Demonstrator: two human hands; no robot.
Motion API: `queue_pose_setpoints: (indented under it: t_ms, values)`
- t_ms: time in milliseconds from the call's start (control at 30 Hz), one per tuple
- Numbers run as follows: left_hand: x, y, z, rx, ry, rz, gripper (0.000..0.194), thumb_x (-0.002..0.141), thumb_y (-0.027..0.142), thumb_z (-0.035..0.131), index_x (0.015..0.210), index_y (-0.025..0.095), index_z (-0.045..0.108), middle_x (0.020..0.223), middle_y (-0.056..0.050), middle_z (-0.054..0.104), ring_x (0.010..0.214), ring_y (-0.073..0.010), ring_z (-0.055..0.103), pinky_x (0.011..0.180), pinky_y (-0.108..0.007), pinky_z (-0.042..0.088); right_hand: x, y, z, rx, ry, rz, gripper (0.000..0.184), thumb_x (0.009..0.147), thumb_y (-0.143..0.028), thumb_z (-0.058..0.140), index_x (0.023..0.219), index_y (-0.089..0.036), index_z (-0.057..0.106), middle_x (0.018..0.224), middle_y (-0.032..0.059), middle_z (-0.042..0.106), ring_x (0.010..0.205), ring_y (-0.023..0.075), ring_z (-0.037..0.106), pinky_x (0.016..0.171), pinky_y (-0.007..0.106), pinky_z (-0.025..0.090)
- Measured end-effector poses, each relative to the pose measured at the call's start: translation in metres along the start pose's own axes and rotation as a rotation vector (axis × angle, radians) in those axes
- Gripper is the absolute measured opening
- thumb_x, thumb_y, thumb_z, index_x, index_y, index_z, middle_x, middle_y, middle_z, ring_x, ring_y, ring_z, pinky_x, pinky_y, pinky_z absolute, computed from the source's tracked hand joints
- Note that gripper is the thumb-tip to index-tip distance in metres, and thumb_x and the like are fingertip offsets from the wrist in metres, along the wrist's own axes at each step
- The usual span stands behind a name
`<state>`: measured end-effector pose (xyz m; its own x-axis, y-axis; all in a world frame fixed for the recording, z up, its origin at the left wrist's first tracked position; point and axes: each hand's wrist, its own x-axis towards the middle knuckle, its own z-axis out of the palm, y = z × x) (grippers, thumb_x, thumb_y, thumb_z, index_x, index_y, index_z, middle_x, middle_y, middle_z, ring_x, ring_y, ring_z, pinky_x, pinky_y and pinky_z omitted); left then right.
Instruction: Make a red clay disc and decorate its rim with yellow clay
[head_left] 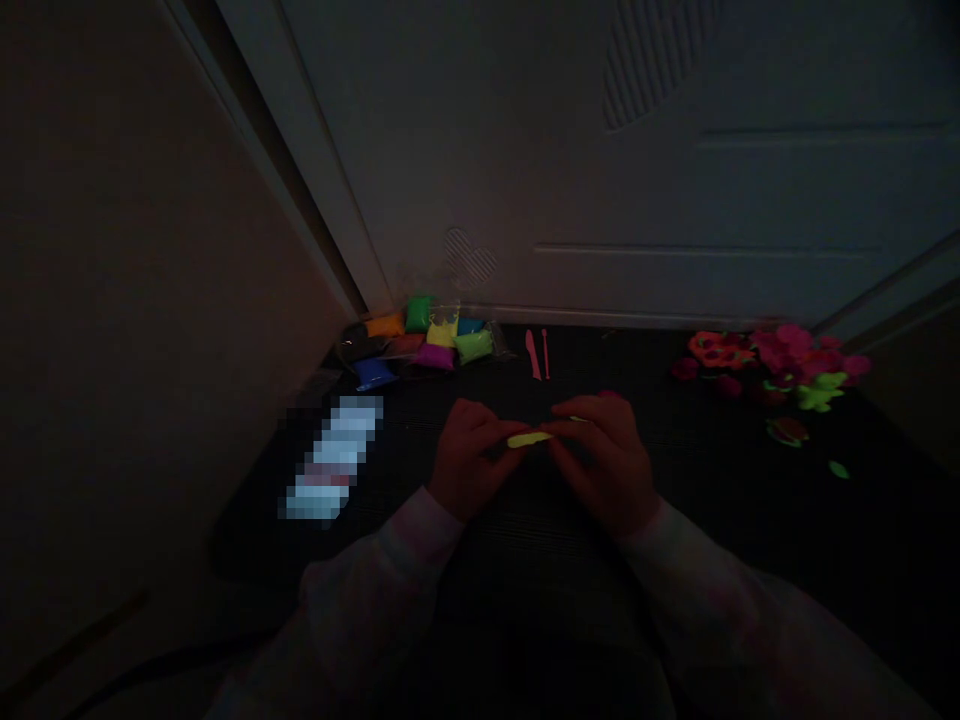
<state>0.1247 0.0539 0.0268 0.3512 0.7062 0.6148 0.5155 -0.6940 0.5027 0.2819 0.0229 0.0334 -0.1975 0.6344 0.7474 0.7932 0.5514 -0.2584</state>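
Note:
In the dim light, a thin strip of yellow modelling clay spans the gap between my two hands above the dark table. My left hand is closed, its thumb and fingers pinching the strip's left side. The fingers of my right hand pinch the other end, and a bit of yellow also shows between them. A small dark pink piece is partly hidden behind my right hand. Beyond my hands lie a pink plastic clay knife and a thin pink stick tool.
Several bags of coloured clay sit at the back left. A bright, blurred-out screen lies at the left. Pink and red clay flowers, a yellow-green clay figure and a small green leaf are at the right. A white panel stands behind the table.

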Motion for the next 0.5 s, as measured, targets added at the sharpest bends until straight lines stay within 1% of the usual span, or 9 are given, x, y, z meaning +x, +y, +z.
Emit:
queue_pose_setpoints:
  t_ms: [100, 267, 367, 500]
  values:
    - [0.0, 0.0003, -0.0003, 0.0, -0.001, -0.001, 0.013, 0.066, 0.022, 0.057, 0.077, 0.019, 0.062, 0.061, 0.0, 0.049, 0.063, -0.012, 0.044, 0.059, -0.027, 0.036, 0.0001, 0.0004, 0.0009, 0.002, 0.001, 0.005, 0.012, 0.069, -0.017, 0.053, 0.08, -0.02, 0.055, 0.084, 0.0041, 0.057, 0.082, 0.0174, 0.052, 0.074, 0.037, 0.037]
    - [-0.0007, -0.0015, 0.0008, -0.022, -0.005, 0.016, 0.012, 0.065, 0.021, 0.057, 0.075, 0.017, 0.062, 0.06, 0.0, 0.05, 0.062, -0.0116, 0.044, 0.057, -0.026, 0.036, 0.0002, -0.0005, 0.0012, 0.006, -0.021, 0.006, 0.018, 0.068, -0.017, 0.054, 0.085, -0.019, 0.055, 0.086, 0.0056, 0.056, 0.084, 0.0179, 0.051, 0.075, 0.037, 0.037]
    - [-0.0008, -0.002, 0.002, -0.024, 0.001, 0.028, 0.011, 0.065, 0.022, 0.057, 0.074, 0.016, 0.062, 0.06, -0.001, 0.05, 0.061, -0.0114, 0.044, 0.057, -0.026, 0.036, 0.0, -0.0001, 0.0011, 0.004, -0.025, -0.008, 0.015, 0.069, -0.018, 0.053, 0.083, -0.02, 0.055, 0.087, 0.0046, 0.056, 0.084, 0.0178, 0.051, 0.075, 0.038, 0.036]
    - [-0.0002, -0.0007, 0.0029, -0.01, -0.012, 0.008, 0.012, 0.066, 0.024, 0.057, 0.073, 0.016, 0.063, 0.059, -0.001, 0.05, 0.061, -0.0116, 0.044, 0.057, -0.026, 0.037, -0.0002, 0.0015, 0.0012, 0.01, -0.028, -0.017, 0.012, 0.069, -0.018, 0.053, 0.08, -0.021, 0.055, 0.086, 0.0035, 0.057, 0.083, 0.0177, 0.051, 0.075, 0.037, 0.036]
